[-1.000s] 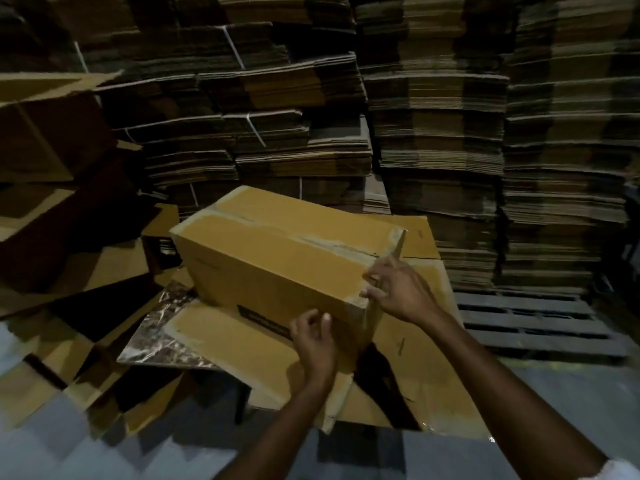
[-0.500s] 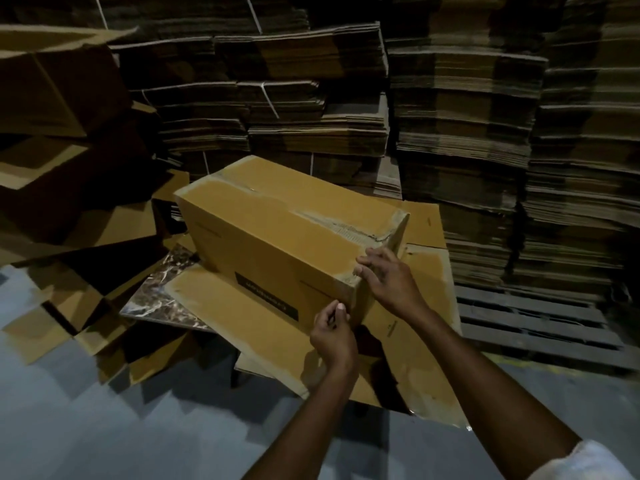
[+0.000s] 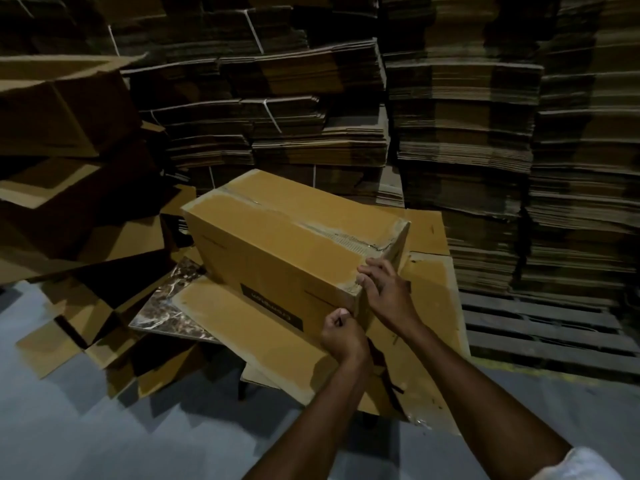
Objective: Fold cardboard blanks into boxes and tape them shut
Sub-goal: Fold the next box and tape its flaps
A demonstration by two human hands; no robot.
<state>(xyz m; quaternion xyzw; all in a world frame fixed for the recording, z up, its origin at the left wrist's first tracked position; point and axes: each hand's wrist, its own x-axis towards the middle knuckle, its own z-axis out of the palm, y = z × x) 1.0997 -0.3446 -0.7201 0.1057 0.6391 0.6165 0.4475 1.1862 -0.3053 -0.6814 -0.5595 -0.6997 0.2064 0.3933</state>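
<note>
We see 1 folded box (image 3: 277, 251) at the centre, lying long-side up on flat cardboard sheets (image 3: 263, 344). Its top seam runs from 10 o'clock to 4 o'clock. A glossy strip of tape (image 3: 349, 239) lies along that seam, with the paper beside it scuffed and torn. A black label (image 3: 273, 304) sits low on the side facing us.

Our right hand (image 3: 389, 296) rests on the box's near corner at 4 o'clock. Its fingers (image 3: 363, 271) are fairly straight and laid flat over the top edge, holding nothing. An end flap (image 3: 398, 244) stands slightly proud just beyond that hand.

Our left hand (image 3: 343, 336) is at 5 o'clock from the box's middle, against the near upright edge. Its fingers are curled tight with the thumb on the forefinger. We cannot tell whether it pinches anything. The 2 hands are just beside each other without touching.

A marbled slab (image 3: 173, 306) shows from under the sheets at 8 o'clock. Opened boxes (image 3: 59, 109) pile up at 9 to 10 o'clock. Tied stacks of flat blanks (image 3: 460, 133) fill the back from 11 to 3 o'clock. A wooden pallet (image 3: 540, 327) lies at 3 o'clock, and grey floor (image 3: 104, 427) spreads at 7 o'clock. A white sleeve (image 3: 581, 465) shows at 5 o'clock.
</note>
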